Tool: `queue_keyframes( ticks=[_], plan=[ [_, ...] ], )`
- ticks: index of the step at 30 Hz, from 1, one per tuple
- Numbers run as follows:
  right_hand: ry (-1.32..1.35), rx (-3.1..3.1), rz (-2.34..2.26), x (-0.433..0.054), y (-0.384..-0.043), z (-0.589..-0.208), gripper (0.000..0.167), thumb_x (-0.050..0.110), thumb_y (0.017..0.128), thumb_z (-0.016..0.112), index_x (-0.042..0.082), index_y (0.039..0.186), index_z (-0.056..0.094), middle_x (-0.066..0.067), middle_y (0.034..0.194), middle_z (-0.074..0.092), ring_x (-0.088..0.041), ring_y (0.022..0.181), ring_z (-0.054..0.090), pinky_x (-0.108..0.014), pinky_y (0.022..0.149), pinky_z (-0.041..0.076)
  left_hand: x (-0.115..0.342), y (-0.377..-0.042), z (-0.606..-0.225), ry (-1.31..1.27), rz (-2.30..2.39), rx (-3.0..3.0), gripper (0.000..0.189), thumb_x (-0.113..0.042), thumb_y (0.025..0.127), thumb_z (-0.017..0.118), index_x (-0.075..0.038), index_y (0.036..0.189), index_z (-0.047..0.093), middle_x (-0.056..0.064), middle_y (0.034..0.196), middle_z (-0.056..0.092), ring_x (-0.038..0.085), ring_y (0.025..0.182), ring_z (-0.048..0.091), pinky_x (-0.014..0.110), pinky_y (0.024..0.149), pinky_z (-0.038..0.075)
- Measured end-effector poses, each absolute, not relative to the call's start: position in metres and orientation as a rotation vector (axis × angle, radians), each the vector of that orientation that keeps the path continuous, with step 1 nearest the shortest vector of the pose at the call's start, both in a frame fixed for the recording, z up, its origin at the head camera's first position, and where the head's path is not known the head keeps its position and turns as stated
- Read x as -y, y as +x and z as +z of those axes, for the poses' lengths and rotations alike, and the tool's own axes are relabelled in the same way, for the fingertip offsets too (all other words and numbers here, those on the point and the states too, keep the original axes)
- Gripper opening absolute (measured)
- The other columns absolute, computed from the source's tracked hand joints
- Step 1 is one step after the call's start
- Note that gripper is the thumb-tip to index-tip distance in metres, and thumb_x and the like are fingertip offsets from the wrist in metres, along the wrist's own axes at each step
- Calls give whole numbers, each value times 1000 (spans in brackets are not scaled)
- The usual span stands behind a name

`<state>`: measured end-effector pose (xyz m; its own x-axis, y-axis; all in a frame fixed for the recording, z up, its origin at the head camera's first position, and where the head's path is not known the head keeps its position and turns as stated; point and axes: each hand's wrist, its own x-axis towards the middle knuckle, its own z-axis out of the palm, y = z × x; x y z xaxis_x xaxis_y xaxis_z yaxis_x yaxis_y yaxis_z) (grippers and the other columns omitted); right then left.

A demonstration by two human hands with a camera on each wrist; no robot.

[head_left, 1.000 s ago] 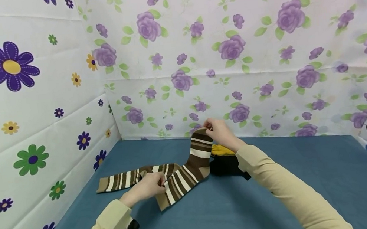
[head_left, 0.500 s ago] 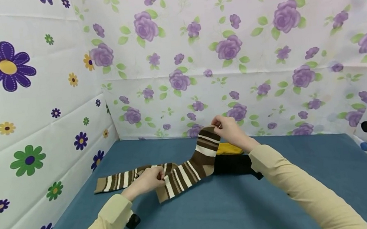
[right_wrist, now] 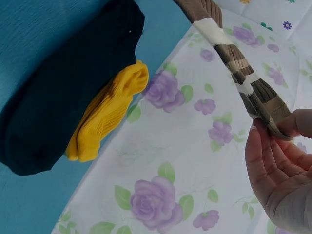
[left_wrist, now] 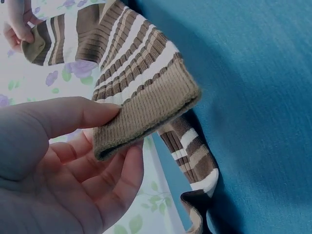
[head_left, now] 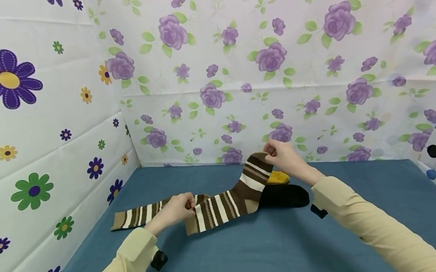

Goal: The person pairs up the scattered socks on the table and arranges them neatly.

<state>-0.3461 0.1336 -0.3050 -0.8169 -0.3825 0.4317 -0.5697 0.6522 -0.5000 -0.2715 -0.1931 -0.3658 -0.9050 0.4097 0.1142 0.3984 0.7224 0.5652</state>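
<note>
A brown, tan and white striped sock (head_left: 221,208) is stretched between both hands above the table. Its ribbed tan cuff (left_wrist: 146,107) is pinched between the thumb and fingers of my left hand (head_left: 174,210). My right hand (head_left: 288,159) pinches the tan toe end, higher up and to the right, as the right wrist view also shows. Behind the left hand a second striped sock (head_left: 131,217) of the same pattern lies on the table, partly hidden by that hand and the held sock.
Beyond the held sock lie a black sock (head_left: 286,195) and a ribbed yellow sock (right_wrist: 107,114), side by side. The blue table (head_left: 231,263) meets a flower-printed curtain (head_left: 216,123) at the back and another on the left.
My right hand has moved right with the toe, drawing the sock straighter and uncovering more of the black sock. My left hand keeps hold of the cuff, which sits slightly higher.
</note>
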Motion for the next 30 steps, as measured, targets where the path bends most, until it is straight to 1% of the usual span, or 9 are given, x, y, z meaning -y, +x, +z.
queue_keyframes(
  ticks=[6, 14, 18, 22, 25, 27, 30],
  plan=[
    [744, 2595, 923, -145, -343, -306, 10, 0, 83, 56, -1, 92, 57, -7, 78, 57, -20, 69, 54, -34, 61, 45, 191, -272, -362, 599, 1032, -2904, 12, 7, 82, 55, -4, 83, 50, 4, 71, 47, 15, 56, 40, 30, 50, 34],
    [644, 2682, 907, -160, -337, -308, 7, 4, 83, 56, 0, 87, 53, -9, 74, 52, -19, 58, 44, -32, 54, 38, 188, -277, -359, 533, 1070, -2926, 9, 4, 83, 55, -3, 87, 52, 3, 76, 49, 16, 60, 44, 31, 53, 37],
    [588, 2735, 894, -168, -337, -311, 5, 4, 82, 54, 1, 84, 51, -9, 70, 52, -17, 52, 43, -31, 50, 36, 185, -282, -353, 525, 1122, -2914, 6, 3, 86, 52, -2, 87, 50, 5, 75, 46, 16, 59, 39, 31, 54, 34],
    [561, 2788, 878, -175, -336, -312, 6, 5, 82, 53, -1, 84, 52, -9, 69, 54, -17, 52, 43, -30, 49, 36, 181, -285, -348, 495, 1146, -2889, 6, 2, 88, 49, -3, 88, 47, 6, 74, 39, 15, 57, 31, 31, 53, 28],
    [536, 2834, 865, -182, -336, -313, 6, 5, 82, 52, -1, 83, 52, -8, 66, 51, -16, 49, 41, -30, 48, 34, 177, -288, -347, 493, 1137, -2871, 5, 2, 89, 47, -2, 91, 46, 5, 74, 36, 14, 55, 29, 30, 53, 26],
    [527, 2862, 859, -186, -336, -313, 4, 4, 81, 51, 1, 78, 51, -7, 60, 48, -15, 47, 39, -29, 47, 32, 174, -289, -347, 508, 1134, -2863, 5, 2, 90, 46, -1, 93, 46, 5, 73, 36, 14, 54, 28, 29, 51, 26],
    [528, 2900, 864, -190, -335, -313, 10, 3, 79, 50, 5, 70, 46, -3, 53, 42, -13, 44, 39, -28, 46, 30, 171, -291, -346, 521, 1141, -2866, 5, 2, 90, 45, -1, 94, 46, 6, 73, 37, 14, 51, 29, 29, 51, 28]
  ],
)
